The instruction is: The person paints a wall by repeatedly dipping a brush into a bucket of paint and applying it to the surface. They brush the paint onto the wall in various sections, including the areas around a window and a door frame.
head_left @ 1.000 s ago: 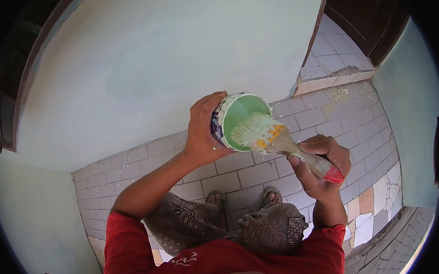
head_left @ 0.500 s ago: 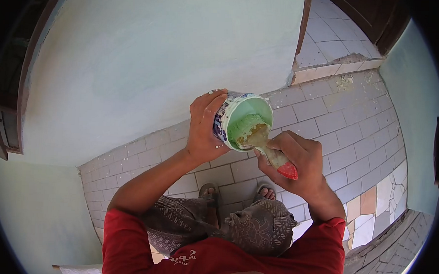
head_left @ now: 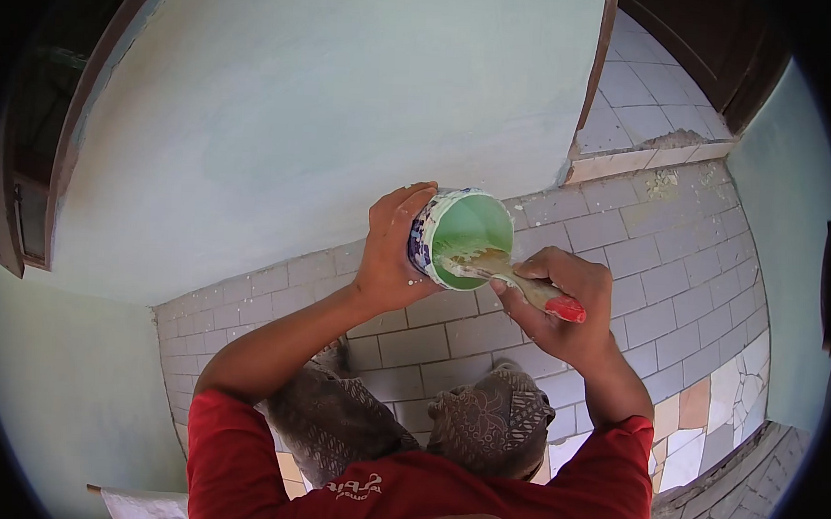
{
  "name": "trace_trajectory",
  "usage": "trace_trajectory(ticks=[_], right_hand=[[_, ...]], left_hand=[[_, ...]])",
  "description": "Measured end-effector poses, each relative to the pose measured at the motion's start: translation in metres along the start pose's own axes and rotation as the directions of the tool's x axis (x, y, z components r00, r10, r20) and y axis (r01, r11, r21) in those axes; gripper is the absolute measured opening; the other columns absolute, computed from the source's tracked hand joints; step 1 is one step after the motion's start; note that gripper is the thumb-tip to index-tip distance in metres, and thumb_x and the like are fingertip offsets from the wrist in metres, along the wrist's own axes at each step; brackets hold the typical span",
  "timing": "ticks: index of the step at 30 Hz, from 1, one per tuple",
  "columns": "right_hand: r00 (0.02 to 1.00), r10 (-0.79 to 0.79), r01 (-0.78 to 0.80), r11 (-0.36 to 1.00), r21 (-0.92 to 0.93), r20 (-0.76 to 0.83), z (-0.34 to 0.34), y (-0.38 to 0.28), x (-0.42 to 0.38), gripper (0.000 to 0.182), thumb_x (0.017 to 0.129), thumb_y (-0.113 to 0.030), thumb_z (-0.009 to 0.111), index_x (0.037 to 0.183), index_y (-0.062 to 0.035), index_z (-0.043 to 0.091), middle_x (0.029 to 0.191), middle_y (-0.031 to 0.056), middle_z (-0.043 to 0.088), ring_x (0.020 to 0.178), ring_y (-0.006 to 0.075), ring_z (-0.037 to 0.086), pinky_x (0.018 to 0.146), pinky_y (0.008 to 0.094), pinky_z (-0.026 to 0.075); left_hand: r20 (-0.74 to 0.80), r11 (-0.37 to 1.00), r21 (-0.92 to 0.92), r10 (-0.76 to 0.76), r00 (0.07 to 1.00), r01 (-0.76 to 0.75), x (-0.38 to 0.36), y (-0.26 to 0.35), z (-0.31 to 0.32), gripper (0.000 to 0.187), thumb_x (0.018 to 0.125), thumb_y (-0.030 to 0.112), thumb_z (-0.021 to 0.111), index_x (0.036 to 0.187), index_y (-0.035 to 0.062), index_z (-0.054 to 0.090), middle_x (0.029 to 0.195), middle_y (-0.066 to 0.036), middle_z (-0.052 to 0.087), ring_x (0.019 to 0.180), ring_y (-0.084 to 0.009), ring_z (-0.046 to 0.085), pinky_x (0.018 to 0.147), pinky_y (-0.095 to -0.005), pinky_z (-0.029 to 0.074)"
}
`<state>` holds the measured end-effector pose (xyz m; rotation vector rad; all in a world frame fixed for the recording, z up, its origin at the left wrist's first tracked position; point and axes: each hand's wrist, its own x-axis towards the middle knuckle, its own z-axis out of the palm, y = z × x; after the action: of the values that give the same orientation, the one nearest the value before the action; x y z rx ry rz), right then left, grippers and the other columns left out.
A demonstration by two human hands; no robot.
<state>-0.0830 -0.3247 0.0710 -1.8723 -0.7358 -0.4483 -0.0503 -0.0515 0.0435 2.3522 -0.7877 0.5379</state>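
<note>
My left hand [head_left: 395, 245] is wrapped round the outside of a small paint bucket [head_left: 422, 239], which is tilted so its mouth faces me. Light green paint [head_left: 462, 247] coats the inside of the bucket. In my right hand [head_left: 567, 299] is a paintbrush [head_left: 531, 289] with a red-tipped handle, gripped between thumb and fingers. Its paint-caked bristles lie inside the bucket's mouth, near the lower rim. Pale paint specks dot my left fingers.
A pale green wall [head_left: 348, 99] rises in front of me. Grey floor tiles [head_left: 487, 329] with paint spots run along its foot. At upper right a doorway has a raised tiled step [head_left: 642, 160]. A wood-framed window [head_left: 38, 201] stands at left.
The brush has turned flatter within the bucket, its handle end shifting right and slightly up. My legs have moved, and the view has shifted a little.
</note>
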Motion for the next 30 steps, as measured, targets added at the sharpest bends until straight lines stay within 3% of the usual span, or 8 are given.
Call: trace_trajectory(ticks=[7,15,18,21,23,26,27,30], right_hand=[[0.985,-0.005,0.044,0.973,-0.228,0.17,0.051,-0.018,0.01,0.032,0.077,-0.01,0.089,0.101,-0.0047,0.069,0.081,0.0099,0.071,0.067,0.0291,0.072,0.057,0.0353,0.055],[0.965,0.252,-0.26,0.951,-0.169,-0.067,0.098,-0.046,0.008,0.018,0.093,-0.019,0.081,0.099,-0.0024,0.077,0.08,0.0107,0.07,0.065,0.0254,0.068,0.058,0.0356,0.051],[0.786,0.557,-0.532,0.83,0.167,-0.269,0.122,-0.056,-0.012,0.022,0.094,-0.021,0.082,0.098,0.0006,0.077,0.078,0.0035,0.071,0.065,0.0084,0.06,0.06,0.0285,0.048],[0.623,0.736,-0.706,0.675,0.216,-0.264,0.124,-0.076,-0.017,0.018,0.092,-0.014,0.083,0.1,0.0009,0.076,0.084,0.0059,0.073,0.071,0.01,0.066,0.067,0.0272,0.054],[0.594,0.762,-0.746,0.642,0.179,-0.26,0.134,-0.08,-0.047,0.018,0.089,-0.011,0.085,0.101,0.001,0.077,0.082,0.0052,0.073,0.07,0.0084,0.065,0.067,0.0261,0.054],[0.563,0.792,-0.826,0.529,-0.193,-0.237,0.141,-0.101,-0.057,0.018,0.086,-0.007,0.085,0.099,0.0021,0.079,0.081,0.0063,0.075,0.067,0.0109,0.066,0.067,0.0264,0.055],[0.552,0.794,-0.833,0.519,-0.191,-0.255,0.146,-0.107,-0.06,0.018,0.086,-0.007,0.085,0.099,0.0021,0.079,0.081,0.0063,0.075,0.067,0.0109,0.066,0.067,0.0264,0.055],[0.638,0.745,-0.762,0.576,-0.296,-0.194,0.134,-0.114,-0.056,0.02,0.085,-0.004,0.083,0.104,0.0027,0.077,0.087,0.0092,0.075,0.074,0.0161,0.07,0.072,0.0296,0.056]], left_hand=[[0.014,0.996,-0.061,0.074,0.997,-0.073,-0.021,-0.041,-0.008,0.109,0.062,0.04,0.098,0.15,0.0048,0.045,0.152,-0.02,0.05,0.137,-0.0396,0.046,0.114,-0.0514,0.037],[0.123,0.947,-0.321,0.031,0.992,0.01,-0.053,-0.094,-0.022,0.115,0.055,0.028,0.097,0.153,0.0063,0.042,0.15,-0.018,0.051,0.137,-0.0388,0.045,0.113,-0.0519,0.039],[0.185,0.929,-0.366,0.125,0.975,-0.05,-0.059,-0.106,-0.019,0.114,0.054,0.024,0.095,0.153,0.0068,0.041,0.15,-0.017,0.051,0.137,-0.0387,0.045,0.115,-0.0517,0.037],[0.205,0.907,-0.408,0.205,0.957,-0.107,-0.068,-0.117,-0.015,0.114,0.054,0.024,0.095,0.153,0.0072,0.041,0.149,-0.017,0.052,0.137,-0.0382,0.046,0.116,-0.0514,0.034],[0.194,0.896,-0.418,0.25,0.949,-0.15,-0.094,-0.123,-0.011,0.114,0.054,0.025,0.095,0.153,0.0074,0.041,0.149,-0.017,0.052,0.137,-0.0379,0.046,0.116,-0.0514,0.033],[0.16,0.877,-0.396,0.358,0.92,-0.272,-0.112,-0.129,-0.009,0.113,0.055,0.027,0.097,0.151,0.0058,0.043,0.149,-0.016,0.053,0.135,-0.0377,0.049,0.116,-0.0499,0.036],[0.154,0.869,-0.405,0.37,0.916,-0.283,-0.117,-0.13,-0.006,0.112,0.055,0.027,0.097,0.151,0.0059,0.043,0.148,-0.017,0.053,0.136,-0.0376,0.049,0.116,-0.0498,0.035],[0.171,0.852,-0.444,0.384,0.908,-0.277,-0.105,-0.125,-0.004,0.113,0.054,0.027,0.096,0.151,0.0061,0.042,0.147,-0.017,0.054,0.135,-0.038,0.049,0.115,-0.0514,0.033]])
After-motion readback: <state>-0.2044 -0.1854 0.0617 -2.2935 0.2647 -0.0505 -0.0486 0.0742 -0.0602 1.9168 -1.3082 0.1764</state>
